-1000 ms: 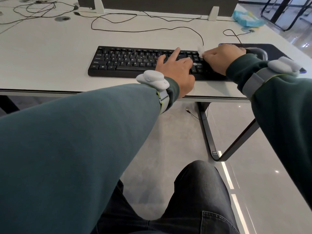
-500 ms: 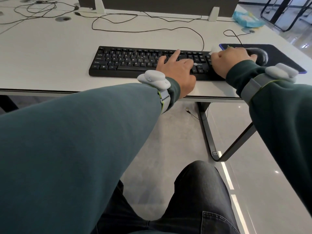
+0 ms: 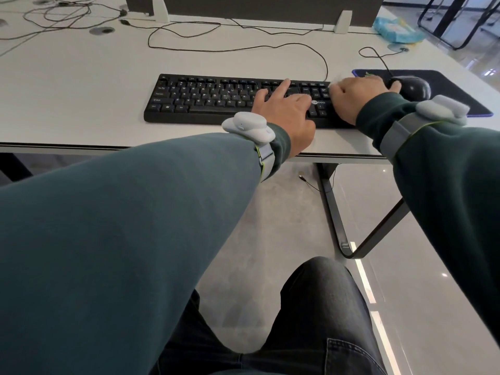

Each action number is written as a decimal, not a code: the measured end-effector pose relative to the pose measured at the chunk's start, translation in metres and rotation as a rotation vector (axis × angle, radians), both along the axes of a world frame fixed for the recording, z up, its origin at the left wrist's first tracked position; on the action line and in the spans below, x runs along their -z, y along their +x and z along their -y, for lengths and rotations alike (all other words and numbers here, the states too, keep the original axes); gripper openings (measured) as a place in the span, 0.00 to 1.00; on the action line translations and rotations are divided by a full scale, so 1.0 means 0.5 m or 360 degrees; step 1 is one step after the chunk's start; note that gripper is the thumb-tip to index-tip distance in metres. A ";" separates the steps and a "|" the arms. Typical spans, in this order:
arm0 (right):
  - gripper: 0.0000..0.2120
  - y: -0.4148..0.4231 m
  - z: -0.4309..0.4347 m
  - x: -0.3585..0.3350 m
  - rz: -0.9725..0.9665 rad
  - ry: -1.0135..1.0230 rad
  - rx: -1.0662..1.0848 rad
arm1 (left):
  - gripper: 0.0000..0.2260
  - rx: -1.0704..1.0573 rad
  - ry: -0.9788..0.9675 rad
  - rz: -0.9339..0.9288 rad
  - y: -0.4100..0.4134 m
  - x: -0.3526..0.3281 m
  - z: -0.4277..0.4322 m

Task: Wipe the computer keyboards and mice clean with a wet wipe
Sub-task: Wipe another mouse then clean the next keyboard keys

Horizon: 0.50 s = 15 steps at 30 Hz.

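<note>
A: Near the tabletop's (image 3: pixel 81 90) front edge?
B: A black plastic keyboard (image 3: pixel 205 96); the left hand (image 3: pixel 284 109) lies flat on it, fingers straight. At its right end the right hand (image 3: pixel 354 96) clutches a white wet wipe (image 3: pixel 338 78).
A: Beyond?
B: A black rounded mouse (image 3: pixel 414 87) on a dark mat (image 3: pixel 454 85); a blue wipes pack (image 3: pixel 397 29) at the far right corner.

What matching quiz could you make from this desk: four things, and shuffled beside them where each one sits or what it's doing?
1 keyboard
2 mouse
3 pack of wipes
4 right hand

A on the dark mat
B clutching a white wipe
C far right corner of the desk
D under the left hand

Pairs: 1-D, 2-A, 3-C, 4-B
</note>
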State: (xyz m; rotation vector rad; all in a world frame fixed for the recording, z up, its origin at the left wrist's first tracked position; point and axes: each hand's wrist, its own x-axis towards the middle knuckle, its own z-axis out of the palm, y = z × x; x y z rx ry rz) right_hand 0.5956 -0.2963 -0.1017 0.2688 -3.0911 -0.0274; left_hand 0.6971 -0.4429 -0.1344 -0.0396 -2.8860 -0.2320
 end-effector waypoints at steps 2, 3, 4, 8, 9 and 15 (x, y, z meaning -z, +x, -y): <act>0.24 0.003 0.004 0.005 0.0003 -0.0018 -0.0064 | 0.19 0.0001 -0.0002 -0.0001 -0.001 0.001 -0.002; 0.24 0.006 0.003 0.006 -0.0009 0.0002 -0.0073 | 0.19 0.0000 -0.0001 0.0003 -0.002 0.000 -0.001; 0.25 0.010 -0.002 0.006 -0.0023 0.0048 -0.0063 | 0.19 -0.0002 0.0004 0.0006 -0.002 0.000 0.000; 0.32 0.013 -0.017 -0.001 -0.0041 0.0230 0.0117 | 0.19 -0.0006 0.0013 -0.0001 0.000 0.001 -0.003; 0.32 0.009 -0.016 -0.002 -0.0002 0.0193 0.0144 | 0.20 0.0000 0.0014 0.0000 -0.001 0.000 -0.003; 0.25 0.030 0.007 0.010 0.0091 -0.0123 -0.0147 | 0.18 0.0003 -0.0001 0.0000 0.000 -0.001 -0.001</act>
